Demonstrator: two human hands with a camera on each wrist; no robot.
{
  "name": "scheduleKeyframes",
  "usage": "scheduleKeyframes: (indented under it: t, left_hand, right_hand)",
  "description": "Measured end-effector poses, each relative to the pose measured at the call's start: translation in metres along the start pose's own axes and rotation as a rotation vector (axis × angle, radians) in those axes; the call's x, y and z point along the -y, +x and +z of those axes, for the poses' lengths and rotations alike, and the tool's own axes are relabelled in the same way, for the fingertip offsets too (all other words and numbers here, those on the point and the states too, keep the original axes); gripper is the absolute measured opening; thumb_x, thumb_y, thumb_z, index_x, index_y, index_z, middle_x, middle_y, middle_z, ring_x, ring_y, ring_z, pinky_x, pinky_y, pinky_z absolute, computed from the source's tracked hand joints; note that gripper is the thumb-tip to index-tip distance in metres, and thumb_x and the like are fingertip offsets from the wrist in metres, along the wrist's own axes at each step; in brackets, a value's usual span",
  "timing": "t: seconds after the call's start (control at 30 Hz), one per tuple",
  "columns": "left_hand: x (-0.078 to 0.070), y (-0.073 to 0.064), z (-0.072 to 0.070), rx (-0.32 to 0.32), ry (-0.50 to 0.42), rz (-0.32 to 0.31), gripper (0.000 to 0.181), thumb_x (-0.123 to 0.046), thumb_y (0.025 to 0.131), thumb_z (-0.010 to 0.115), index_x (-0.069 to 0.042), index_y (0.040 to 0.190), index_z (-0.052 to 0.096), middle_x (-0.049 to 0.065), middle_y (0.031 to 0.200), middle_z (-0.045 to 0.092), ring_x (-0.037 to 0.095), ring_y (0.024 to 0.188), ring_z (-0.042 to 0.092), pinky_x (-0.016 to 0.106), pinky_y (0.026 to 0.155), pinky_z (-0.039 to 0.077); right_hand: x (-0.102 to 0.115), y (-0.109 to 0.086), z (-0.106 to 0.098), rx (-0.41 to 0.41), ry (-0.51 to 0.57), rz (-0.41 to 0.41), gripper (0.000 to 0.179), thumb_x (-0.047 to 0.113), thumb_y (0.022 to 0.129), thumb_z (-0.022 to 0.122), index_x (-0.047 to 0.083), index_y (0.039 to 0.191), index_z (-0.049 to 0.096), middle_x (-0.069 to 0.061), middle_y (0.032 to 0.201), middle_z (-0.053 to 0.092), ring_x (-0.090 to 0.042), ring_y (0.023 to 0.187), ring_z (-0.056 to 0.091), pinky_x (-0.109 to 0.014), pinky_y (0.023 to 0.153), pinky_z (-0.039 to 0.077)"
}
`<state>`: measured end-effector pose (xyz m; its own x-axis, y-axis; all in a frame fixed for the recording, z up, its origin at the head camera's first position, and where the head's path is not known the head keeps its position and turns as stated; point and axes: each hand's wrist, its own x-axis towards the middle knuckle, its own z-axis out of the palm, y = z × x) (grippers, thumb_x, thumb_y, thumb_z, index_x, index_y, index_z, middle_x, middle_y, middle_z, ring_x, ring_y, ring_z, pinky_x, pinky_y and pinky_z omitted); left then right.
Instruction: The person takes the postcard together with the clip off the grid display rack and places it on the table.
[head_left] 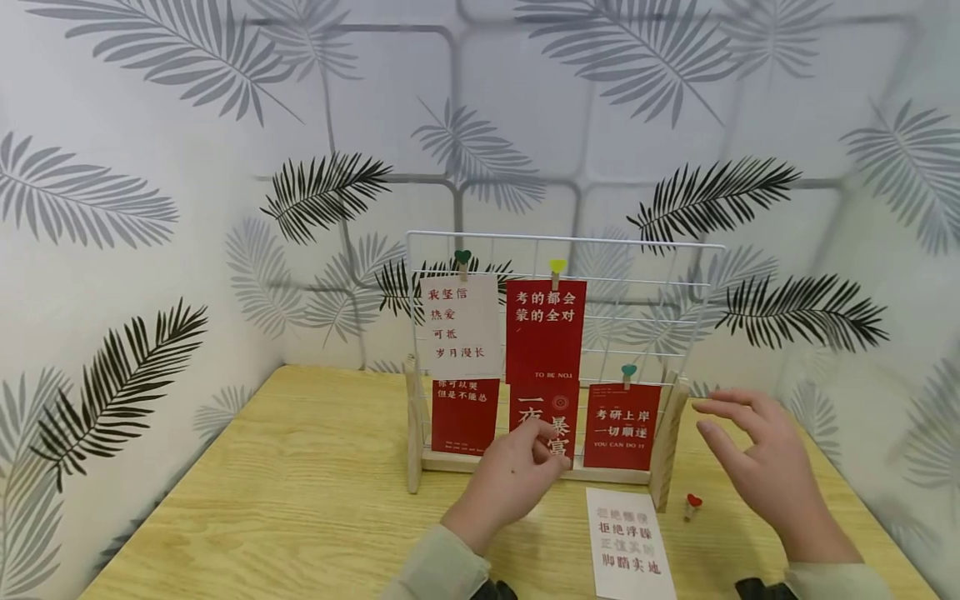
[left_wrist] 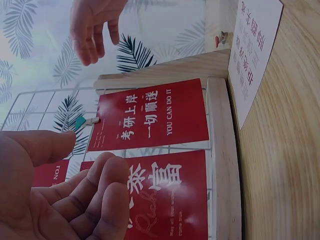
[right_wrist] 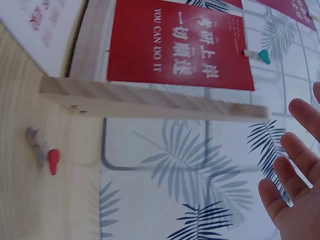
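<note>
A white wire grid [head_left: 637, 242] in a wooden stand [head_left: 663, 442] bears several cards. My left hand [head_left: 517, 475] is in front of the lower middle red card [head_left: 522, 408], its fingers loosely bent with nothing between them. To the right of the stand, my right hand [head_left: 772, 467] is raised with spread fingers and holds nothing. Beside that red card hangs another red card [right_wrist: 180, 45], pinned by a teal heart clip [head_left: 628, 372]. On the table lie a white card [head_left: 628, 542] with red and grey writing and a small clip with a red heart [head_left: 693, 502].
A white card [head_left: 459, 325] hangs under a green heart clip [head_left: 462, 257], and a red card [head_left: 543, 342] under a yellow one [head_left: 557, 266]. Another red card [head_left: 465, 421] is at lower left. Leaf-patterned cloth [head_left: 187, 250] surrounds the wooden table [head_left: 300, 500].
</note>
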<state>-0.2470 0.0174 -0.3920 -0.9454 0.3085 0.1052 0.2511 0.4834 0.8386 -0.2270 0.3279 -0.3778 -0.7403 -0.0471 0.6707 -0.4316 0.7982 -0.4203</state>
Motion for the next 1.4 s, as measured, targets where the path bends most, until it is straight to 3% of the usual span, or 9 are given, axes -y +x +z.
scheduleKeyframes:
  t: [0.37, 0.6, 1.03, 1.2, 1.4]
  left_hand:
    - [0.003, 0.002, -0.014, -0.026, 0.051, 0.018, 0.039, -0.035, 0.094, 0.071, -0.018, 0.127, 0.062, -0.012, 0.088, 0.065, 0.011, 0.076, 0.060, 0.036, 0.071, 0.052]
    - [0.003, 0.003, -0.022, -0.066, 0.068, 0.055, 0.037, -0.032, 0.095, 0.070, -0.016, 0.128, 0.062, -0.013, 0.089, 0.065, 0.009, 0.076, 0.060, 0.035, 0.071, 0.052]
    - [0.000, 0.000, -0.034, -0.148, 0.071, 0.104, 0.035, -0.028, 0.096, 0.071, -0.017, 0.128, 0.062, -0.009, 0.104, 0.066, 0.011, 0.090, 0.061, 0.031, 0.077, 0.053]
    - [-0.002, 0.001, -0.038, -0.191, 0.126, 0.144, 0.038, -0.028, 0.095, 0.071, -0.017, 0.130, 0.060, -0.003, 0.113, 0.065, 0.018, 0.100, 0.061, 0.036, 0.085, 0.053]
    - [-0.004, 0.002, -0.045, -0.212, 0.126, 0.149, 0.042, -0.029, 0.096, 0.070, -0.016, 0.135, 0.057, -0.002, 0.122, 0.063, 0.018, 0.109, 0.059, 0.039, 0.092, 0.052]
  right_hand:
    - [0.023, 0.020, 0.003, -0.003, 0.024, -0.124, 0.020, 0.010, 0.091, 0.074, 0.008, 0.110, 0.075, -0.012, 0.126, 0.059, -0.041, 0.122, 0.046, -0.060, 0.093, 0.034]
    - [0.034, 0.033, 0.004, 0.000, -0.005, -0.184, 0.018, 0.010, 0.090, 0.075, 0.009, 0.108, 0.075, -0.013, 0.125, 0.059, -0.042, 0.121, 0.046, -0.064, 0.094, 0.034]
    - [0.052, 0.044, 0.012, -0.024, 0.002, -0.234, 0.023, 0.010, 0.087, 0.077, 0.011, 0.110, 0.076, -0.013, 0.126, 0.060, -0.040, 0.124, 0.045, -0.064, 0.097, 0.034]
    - [0.061, 0.050, 0.012, -0.040, -0.012, -0.266, 0.023, 0.010, 0.086, 0.077, 0.010, 0.109, 0.076, -0.013, 0.125, 0.060, -0.038, 0.122, 0.047, -0.061, 0.098, 0.035]
    - [0.076, 0.061, 0.011, -0.040, -0.034, -0.284, 0.022, 0.011, 0.087, 0.076, 0.011, 0.109, 0.077, -0.011, 0.126, 0.060, -0.035, 0.122, 0.046, -0.059, 0.097, 0.036]
